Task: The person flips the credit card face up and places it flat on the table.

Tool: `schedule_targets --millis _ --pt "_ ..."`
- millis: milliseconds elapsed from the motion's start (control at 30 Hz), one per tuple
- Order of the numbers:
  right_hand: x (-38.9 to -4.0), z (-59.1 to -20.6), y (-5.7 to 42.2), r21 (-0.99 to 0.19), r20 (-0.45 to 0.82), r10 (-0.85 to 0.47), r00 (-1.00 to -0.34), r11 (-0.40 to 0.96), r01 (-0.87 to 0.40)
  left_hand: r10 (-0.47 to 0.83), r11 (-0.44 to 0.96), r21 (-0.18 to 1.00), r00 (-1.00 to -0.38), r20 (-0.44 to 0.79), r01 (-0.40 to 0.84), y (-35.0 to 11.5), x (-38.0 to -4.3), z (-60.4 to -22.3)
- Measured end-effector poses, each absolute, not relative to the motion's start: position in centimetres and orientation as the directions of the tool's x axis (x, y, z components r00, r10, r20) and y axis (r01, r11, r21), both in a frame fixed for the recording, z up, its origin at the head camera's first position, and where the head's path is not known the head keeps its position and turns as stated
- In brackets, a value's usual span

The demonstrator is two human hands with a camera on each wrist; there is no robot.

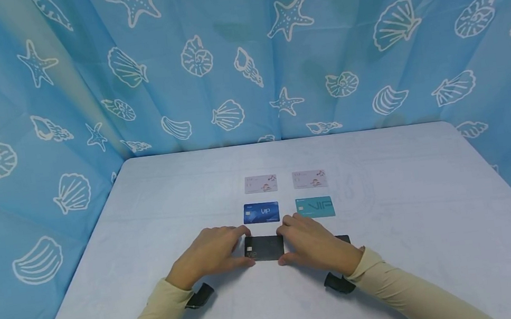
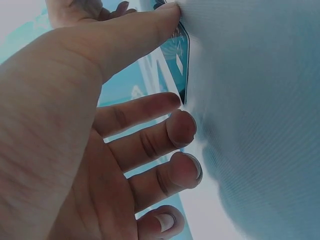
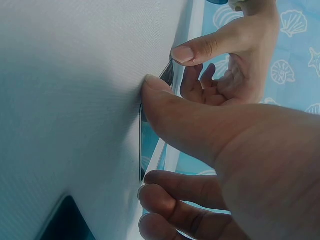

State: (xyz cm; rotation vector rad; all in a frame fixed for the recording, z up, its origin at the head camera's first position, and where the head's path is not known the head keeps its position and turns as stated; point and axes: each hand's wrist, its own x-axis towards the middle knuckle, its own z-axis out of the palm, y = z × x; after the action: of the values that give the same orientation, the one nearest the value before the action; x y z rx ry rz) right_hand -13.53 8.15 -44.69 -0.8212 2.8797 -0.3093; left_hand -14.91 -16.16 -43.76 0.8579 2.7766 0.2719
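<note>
A black VIP card (image 1: pixel 264 248) lies on the white-covered table between both hands. My left hand (image 1: pixel 214 251) holds its left short side, thumb at the near corner and index finger at the far one. At the right side, my right hand (image 1: pixel 310 240) grips the card's corners in the same way. Its other fingers are bent loosely in the right wrist view. Beneath and beyond the right hand lies another black card (image 1: pixel 343 238), mostly hidden; a dark corner (image 3: pixel 67 222) shows at the bottom of the right wrist view.
Just behind the hands lie a blue VIP card (image 1: pixel 261 213) and a teal VIP card (image 1: pixel 315 207). Farther back are two pale pink cards, a left one (image 1: pixel 260 184) and a right one (image 1: pixel 309 179). A blue shell-patterned curtain (image 1: pixel 245 75) stands behind the white table (image 1: pixel 182 189).
</note>
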Motion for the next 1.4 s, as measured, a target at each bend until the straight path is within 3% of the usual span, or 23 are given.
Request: schedule_targets --millis 467,633,833,1400 --pt "-13.6 -44.0 8.7 -0.295 -0.084 -0.527 -0.845 0.824 -0.484 0.584 0.805 0.227 -0.799 -0.145 0.547 -16.2 -15.1 -44.0" --pt "-13.9 -42.8 9.5 -0.370 -0.047 -0.518 -0.854 0.803 -0.467 0.573 0.813 0.227 -0.807 -0.144 0.537 -16.1 -15.1 -43.6" --pt "-14.4 -42.0 10.4 -0.379 -0.013 -0.504 -0.864 0.802 -0.462 0.557 0.821 0.236 -0.820 -0.131 0.520 -15.9 -15.2 -43.4" --pt "-15.4 -39.9 13.0 -0.397 0.157 -0.455 -0.877 0.784 -0.478 0.585 0.784 0.218 -0.809 0.053 0.581 -14.6 -15.5 -42.0"
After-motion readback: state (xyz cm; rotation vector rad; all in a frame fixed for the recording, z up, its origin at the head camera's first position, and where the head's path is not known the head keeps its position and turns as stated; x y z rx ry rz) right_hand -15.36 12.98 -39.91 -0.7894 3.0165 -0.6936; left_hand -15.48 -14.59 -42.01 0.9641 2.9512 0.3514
